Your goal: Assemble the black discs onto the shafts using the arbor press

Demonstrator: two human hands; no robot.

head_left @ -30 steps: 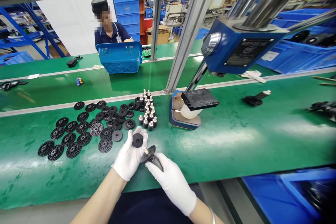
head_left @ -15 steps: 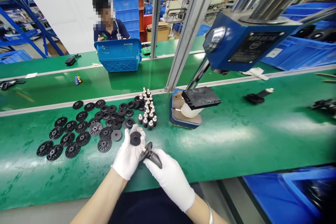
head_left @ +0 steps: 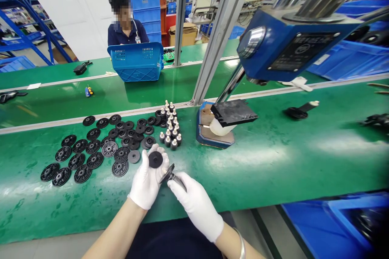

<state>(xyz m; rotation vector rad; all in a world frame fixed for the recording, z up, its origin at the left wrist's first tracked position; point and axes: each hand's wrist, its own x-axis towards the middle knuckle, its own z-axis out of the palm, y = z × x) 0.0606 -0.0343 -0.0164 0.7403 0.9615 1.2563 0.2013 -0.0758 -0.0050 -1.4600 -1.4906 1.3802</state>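
My left hand [head_left: 147, 180], in a white glove, holds a small black disc [head_left: 155, 159] on its fingers near the bench's front edge. Just right of it, my right hand [head_left: 194, 202], also gloved, grips a black shaft with a wider disc [head_left: 167, 173] on its end, tilted toward my left hand. Several spoked black wheels [head_left: 93, 160] lie to the left, with smaller black rings [head_left: 133, 144] beside them. Behind my hands, several black cylinders with white tips [head_left: 174, 144] stand upright in a cluster.
A blue press [head_left: 279, 48] with a black block [head_left: 234, 112] over its base stands right of centre. A black wheel with a shaft [head_left: 297, 112] lies farther right. Across the green bench [head_left: 258, 178], a person [head_left: 126, 32] sits behind a blue basket [head_left: 136, 62].
Both hands hold the same parts, and the wide disc on the shaft has turned slightly. The person across the bench has lowered a hand behind the basket. The view has shifted a little.
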